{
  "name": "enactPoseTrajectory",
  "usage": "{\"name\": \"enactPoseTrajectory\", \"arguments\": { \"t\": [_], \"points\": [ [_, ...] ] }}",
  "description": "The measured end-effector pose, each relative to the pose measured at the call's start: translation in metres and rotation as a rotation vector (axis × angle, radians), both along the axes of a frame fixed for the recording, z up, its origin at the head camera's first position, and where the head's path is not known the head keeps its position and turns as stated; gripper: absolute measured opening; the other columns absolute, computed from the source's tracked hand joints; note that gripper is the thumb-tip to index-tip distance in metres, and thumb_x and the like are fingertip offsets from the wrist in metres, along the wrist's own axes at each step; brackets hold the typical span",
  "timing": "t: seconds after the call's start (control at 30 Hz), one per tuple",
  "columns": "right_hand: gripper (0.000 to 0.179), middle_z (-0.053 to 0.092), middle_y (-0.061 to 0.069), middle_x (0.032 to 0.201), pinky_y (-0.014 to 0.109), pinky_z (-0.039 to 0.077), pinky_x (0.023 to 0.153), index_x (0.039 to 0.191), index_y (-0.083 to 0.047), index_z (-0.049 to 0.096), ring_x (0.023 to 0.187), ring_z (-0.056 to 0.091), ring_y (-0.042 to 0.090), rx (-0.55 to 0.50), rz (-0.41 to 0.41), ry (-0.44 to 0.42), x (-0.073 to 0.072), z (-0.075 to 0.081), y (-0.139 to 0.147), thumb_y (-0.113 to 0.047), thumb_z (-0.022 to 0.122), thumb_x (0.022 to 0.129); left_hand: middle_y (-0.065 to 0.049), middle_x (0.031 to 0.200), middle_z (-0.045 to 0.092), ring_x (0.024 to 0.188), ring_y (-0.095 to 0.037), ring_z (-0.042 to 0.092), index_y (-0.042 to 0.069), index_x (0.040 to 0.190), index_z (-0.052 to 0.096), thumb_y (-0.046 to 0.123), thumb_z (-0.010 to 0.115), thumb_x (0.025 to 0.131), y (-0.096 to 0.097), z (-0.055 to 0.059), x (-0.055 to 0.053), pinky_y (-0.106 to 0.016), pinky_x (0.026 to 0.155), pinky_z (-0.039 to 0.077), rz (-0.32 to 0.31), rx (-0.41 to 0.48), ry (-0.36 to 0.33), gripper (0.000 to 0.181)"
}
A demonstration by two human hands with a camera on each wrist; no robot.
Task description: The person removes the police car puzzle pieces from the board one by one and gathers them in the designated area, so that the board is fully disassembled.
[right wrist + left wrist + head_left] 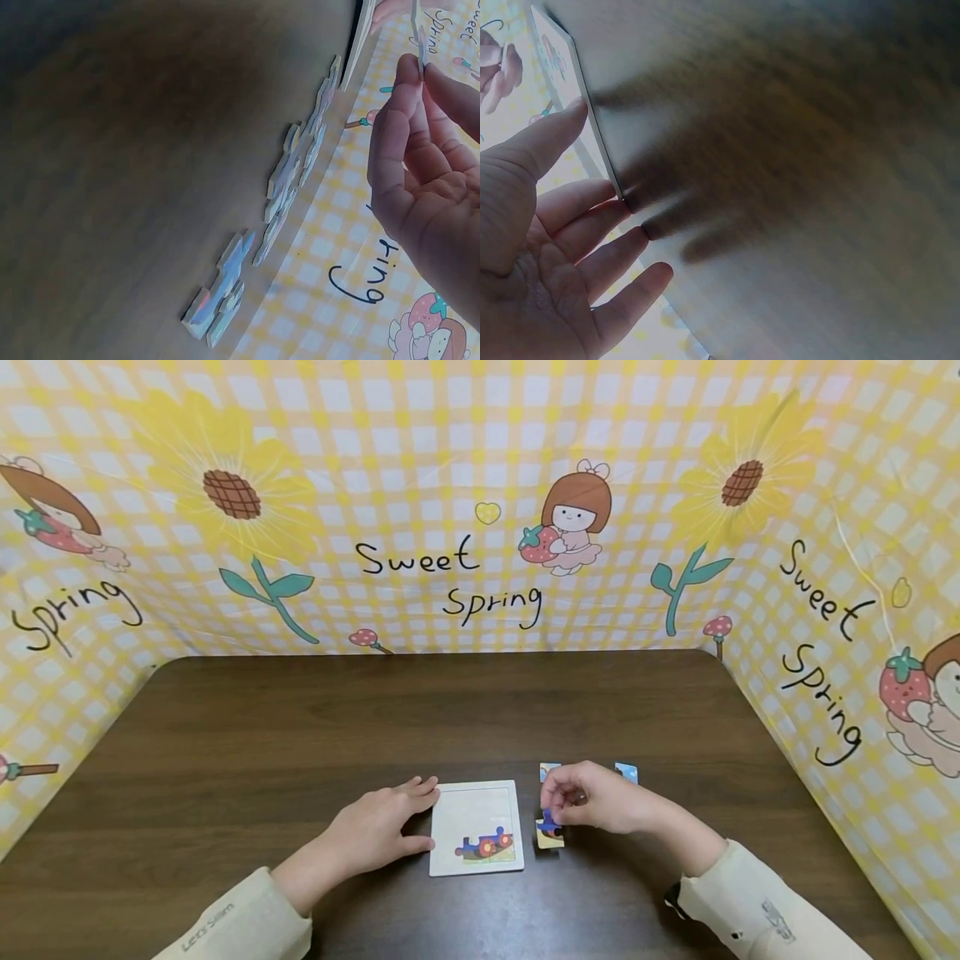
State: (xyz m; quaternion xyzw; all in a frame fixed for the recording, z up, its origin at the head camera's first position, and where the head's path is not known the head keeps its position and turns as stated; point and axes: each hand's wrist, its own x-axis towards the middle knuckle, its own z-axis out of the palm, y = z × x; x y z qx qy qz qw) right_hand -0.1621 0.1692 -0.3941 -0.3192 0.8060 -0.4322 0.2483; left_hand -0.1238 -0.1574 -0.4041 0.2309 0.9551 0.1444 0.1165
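A square white puzzle tray (468, 810) lies on the table. Joined jigsaw pieces (487, 847) with a blue, red and yellow picture fill part of its lower right. My left hand (378, 828) is at the tray's left edge, thumb and fingertips touching the side, fingers fairly straight. To the right of the tray, my right hand (600, 797) pinches a jigsaw piece (550, 835) between thumb and forefinger. In the right wrist view that piece (419, 34) appears edge-on, raised off the table. The left wrist view shows the tray's edge (600, 146) against the left fingertips.
Loose puzzle pieces lie beyond the right hand, one at the back left (550, 770) and another at the right (627, 772); the hand partly covers this area. Several loose pieces (285, 169) show in the right wrist view. A checked cloth (420, 485) surrounds the brown table (337, 718).
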Motion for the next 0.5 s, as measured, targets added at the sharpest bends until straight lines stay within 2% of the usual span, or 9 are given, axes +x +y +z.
{"name": "enactPoseTrajectory", "arguments": {
  "t": [0.5],
  "points": [
    [0.012,0.063,0.001,0.077,0.021,0.051,0.068,0.091,-0.005,0.064,0.071,0.055,0.002,0.092,0.041,0.039,0.0093,-0.0081,0.0091,0.007,0.065,0.088,-0.010,0.150,0.051,0.139,-0.032,0.048,0.008,0.141,0.057,0.034,0.077,0.086,-0.0002,-0.0010,-0.0010,-0.055,0.103,0.047,-0.007,-0.001,0.011,0.064]
  ]
}}
